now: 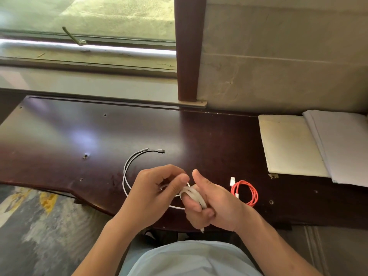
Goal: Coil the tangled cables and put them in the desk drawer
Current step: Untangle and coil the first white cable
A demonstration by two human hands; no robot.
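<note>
Over dark desk (199, 136), near front edge: right hand (211, 204) holds white cable (196, 195) wound round its fingers; left hand (157, 188) pinches loose strand. Grey cable (127, 166) loops left on desk. Red cable (246, 193) coiled right.

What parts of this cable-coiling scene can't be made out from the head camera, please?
- Desk drawer: not visible.
- White cable: its coil is partly hidden by the right hand.
- Left hand: curled fingers hide the pinched strand.
- Paper stack: cut by the right edge.
</note>
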